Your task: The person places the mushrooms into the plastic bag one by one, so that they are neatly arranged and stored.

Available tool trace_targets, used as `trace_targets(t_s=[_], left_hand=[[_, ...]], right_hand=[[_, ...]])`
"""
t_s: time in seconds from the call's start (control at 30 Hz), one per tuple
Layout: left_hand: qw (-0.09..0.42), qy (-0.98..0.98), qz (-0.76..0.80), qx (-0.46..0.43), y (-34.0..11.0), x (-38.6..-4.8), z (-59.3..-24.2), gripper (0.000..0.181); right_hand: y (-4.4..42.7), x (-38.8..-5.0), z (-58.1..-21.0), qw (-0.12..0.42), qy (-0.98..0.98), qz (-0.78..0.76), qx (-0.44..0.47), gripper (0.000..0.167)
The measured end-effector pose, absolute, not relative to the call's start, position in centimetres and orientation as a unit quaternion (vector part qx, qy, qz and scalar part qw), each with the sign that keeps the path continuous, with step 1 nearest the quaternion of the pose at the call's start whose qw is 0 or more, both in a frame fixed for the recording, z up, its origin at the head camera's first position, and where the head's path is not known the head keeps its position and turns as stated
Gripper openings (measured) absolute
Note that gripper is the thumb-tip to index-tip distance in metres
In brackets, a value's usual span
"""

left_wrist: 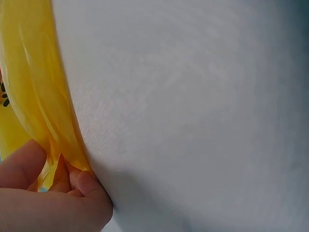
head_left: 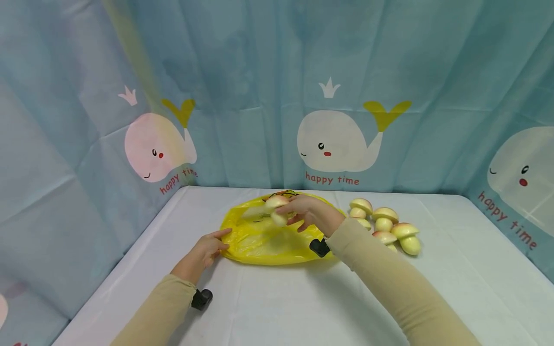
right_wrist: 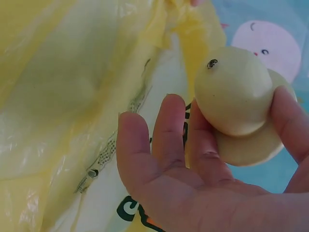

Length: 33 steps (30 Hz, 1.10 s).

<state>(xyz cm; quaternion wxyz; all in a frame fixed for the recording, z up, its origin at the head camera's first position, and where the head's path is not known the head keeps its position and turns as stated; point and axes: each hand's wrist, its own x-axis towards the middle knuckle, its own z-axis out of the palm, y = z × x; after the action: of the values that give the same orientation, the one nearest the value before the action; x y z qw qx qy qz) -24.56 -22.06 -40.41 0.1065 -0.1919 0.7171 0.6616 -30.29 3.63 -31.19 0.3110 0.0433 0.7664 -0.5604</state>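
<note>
A yellow plastic bag [head_left: 268, 247] lies spread on the table, printed with a dark drawing at its far side. My left hand [head_left: 203, 250] is at the bag's left edge; in the left wrist view, thumb and fingers pinch the bag's yellow film [left_wrist: 41, 92]. Over the bag, my right hand [head_left: 313, 211] holds a toy mushroom [head_left: 275, 203] by thumb and forefinger. Close up in the right wrist view, the mushroom's pale rounded stem [right_wrist: 234, 92] faces the camera, with a small dark mark on it. The other fingers [right_wrist: 169, 130] of that hand are spread away from it.
Right of the bag, several more toy mushrooms [head_left: 384, 218] with pale stems and reddish-tinged caps stand or lie close together. The white-covered table [head_left: 277, 307] is backed by a blue curtain [head_left: 242, 86] with printed whales.
</note>
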Motion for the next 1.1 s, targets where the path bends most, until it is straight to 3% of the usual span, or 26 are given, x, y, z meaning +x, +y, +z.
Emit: trace_targets(t_s=[0.43, 0.83, 1.1], left_hand=[[0.103, 0.720, 0.656, -0.204, -22.0, -24.9, -40.2, 0.054], [0.095, 0.718, 0.661, -0.196, -21.9, -24.5, -40.3, 0.054], [0.093, 0.722, 0.647, -0.227, -21.7, -24.5, -40.4, 0.050]], right_hand=[[1.8, -31.7, -32.6, 0.325, 0.764, -0.552, 0.072, 0.054], [-0.7, -32.2, -35.8, 0.309, 0.758, -0.565, 0.102, 0.066], [-1.4, -31.4, -36.7, 0.278, 0.748, -0.582, 0.158, 0.046]])
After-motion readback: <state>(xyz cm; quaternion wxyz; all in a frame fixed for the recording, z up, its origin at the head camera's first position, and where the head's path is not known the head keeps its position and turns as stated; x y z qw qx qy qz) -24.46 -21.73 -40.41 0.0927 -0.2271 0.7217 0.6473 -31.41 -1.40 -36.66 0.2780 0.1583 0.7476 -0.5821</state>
